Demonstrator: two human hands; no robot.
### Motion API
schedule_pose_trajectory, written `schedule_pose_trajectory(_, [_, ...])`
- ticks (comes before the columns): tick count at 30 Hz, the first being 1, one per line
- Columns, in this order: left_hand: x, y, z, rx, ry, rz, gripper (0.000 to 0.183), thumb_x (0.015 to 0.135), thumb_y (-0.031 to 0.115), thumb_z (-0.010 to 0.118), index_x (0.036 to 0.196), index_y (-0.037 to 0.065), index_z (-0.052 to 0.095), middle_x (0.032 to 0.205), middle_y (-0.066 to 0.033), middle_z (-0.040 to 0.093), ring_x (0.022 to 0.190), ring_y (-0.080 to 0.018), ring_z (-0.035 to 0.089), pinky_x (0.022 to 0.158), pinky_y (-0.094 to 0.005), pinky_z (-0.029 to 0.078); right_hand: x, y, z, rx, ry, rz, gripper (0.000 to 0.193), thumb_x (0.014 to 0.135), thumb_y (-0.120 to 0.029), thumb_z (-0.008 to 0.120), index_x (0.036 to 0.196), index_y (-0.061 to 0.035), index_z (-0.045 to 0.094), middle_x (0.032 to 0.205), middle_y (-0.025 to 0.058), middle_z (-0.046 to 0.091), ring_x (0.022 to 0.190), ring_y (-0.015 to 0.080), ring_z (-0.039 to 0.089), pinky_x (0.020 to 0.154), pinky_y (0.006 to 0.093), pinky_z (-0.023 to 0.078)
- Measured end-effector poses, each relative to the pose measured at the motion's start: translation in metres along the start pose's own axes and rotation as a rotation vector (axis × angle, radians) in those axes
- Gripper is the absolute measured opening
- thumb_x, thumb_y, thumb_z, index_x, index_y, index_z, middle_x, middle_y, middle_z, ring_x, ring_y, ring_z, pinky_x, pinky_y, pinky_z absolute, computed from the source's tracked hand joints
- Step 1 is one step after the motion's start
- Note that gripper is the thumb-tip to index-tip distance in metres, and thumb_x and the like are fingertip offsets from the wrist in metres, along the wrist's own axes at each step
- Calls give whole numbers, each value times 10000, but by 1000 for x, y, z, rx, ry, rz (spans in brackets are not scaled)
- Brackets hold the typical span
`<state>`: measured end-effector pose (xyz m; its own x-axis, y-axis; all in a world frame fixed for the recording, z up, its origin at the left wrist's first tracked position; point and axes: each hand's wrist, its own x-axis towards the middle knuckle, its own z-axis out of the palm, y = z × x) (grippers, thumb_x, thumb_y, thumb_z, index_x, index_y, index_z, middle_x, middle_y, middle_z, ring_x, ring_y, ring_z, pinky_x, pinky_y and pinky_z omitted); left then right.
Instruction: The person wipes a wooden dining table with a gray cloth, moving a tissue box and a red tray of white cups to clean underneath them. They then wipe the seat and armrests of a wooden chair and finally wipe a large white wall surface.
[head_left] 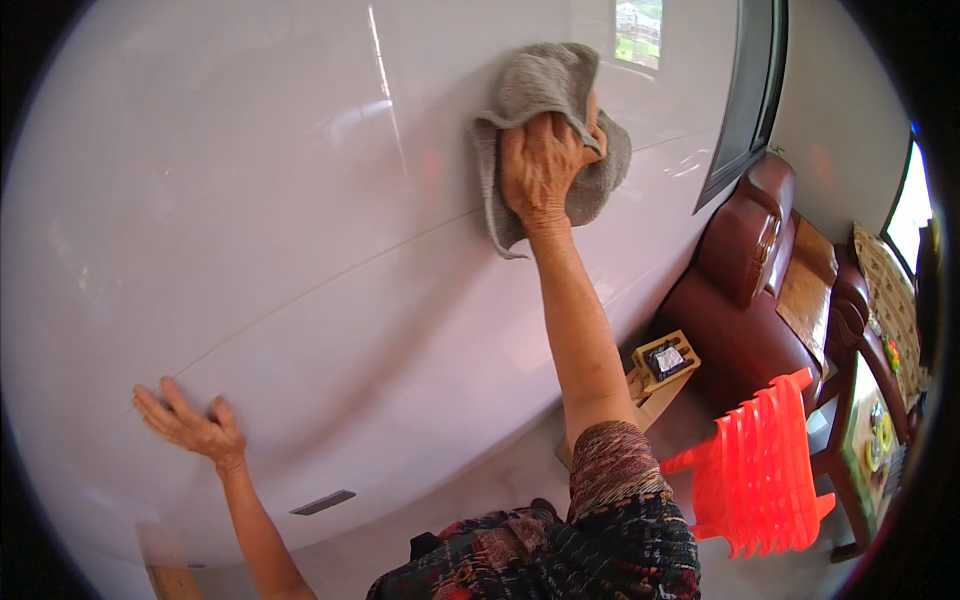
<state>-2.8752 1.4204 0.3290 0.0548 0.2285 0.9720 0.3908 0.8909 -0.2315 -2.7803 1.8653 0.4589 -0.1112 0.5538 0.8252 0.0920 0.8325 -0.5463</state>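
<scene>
My right hand grips a grey cloth and presses it against the glossy white tiled wall. The cloth bunches above the fingers and hangs loosely on both sides of the hand; part of the fingers is hidden in its folds. Lower down on the left, my left hand rests against the same wall with its fingers spread and nothing in it. A thin horizontal joint line crosses the wall behind both hands.
Right of me stands a red plastic chair. Behind it are a brown leather sofa, a small wooden box on a stand, and a low table holding items. A dark-framed window borders the wall. A dark slot sits low on the wall.
</scene>
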Motion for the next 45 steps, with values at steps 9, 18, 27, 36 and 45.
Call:
schedule_pose_trajectory(9, [2,20,-9,129,-98,-89,651,975,439,360,1466,22,268,1525,-242,190,1401,-419,186,1124,-530,178,40,250,16,-215,287,-2,443,902,-370,463,1234,-88,544,1285,228,459,1135,417,372,922,528,276])
schedule_pose_trajectory(18, [4,124,-23,21,-230,-528,621,930,249,497,1480,86,260,1532,-240,74,1414,-387,100,1125,-510,171,39,322,3,-286,224,788,493,892,-447,488,1313,-198,424,1265,177,404,1111,417,447,840,598,424])
schedule_pose_trajectory(27, [73,305,29,-554,-219,-168,692,893,358,579,1458,82,290,1528,-228,78,1404,-432,106,1100,-584,153,16,221,14,-183,250,-45,432,855,-390,522,1195,-124,515,1192,156,479,1134,393,417,830,533,368])
schedule_pose_trajectory(36, [104,401,74,-461,-205,4,651,916,524,484,1422,124,391,1529,-231,134,1422,-410,92,1109,-593,1,83,249,-23,-74,231,-360,402,824,-360,530,1145,-127,593,1210,121,531,1229,387,356,917,499,259])
schedule_pose_trajectory(45, [107,407,93,-193,-83,98,624,907,527,488,1387,128,465,1534,-249,145,1442,-391,58,1115,-564,-46,153,408,-11,-315,345,-16,511,919,-429,402,1303,-102,486,1301,182,479,1198,397,387,945,549,273])
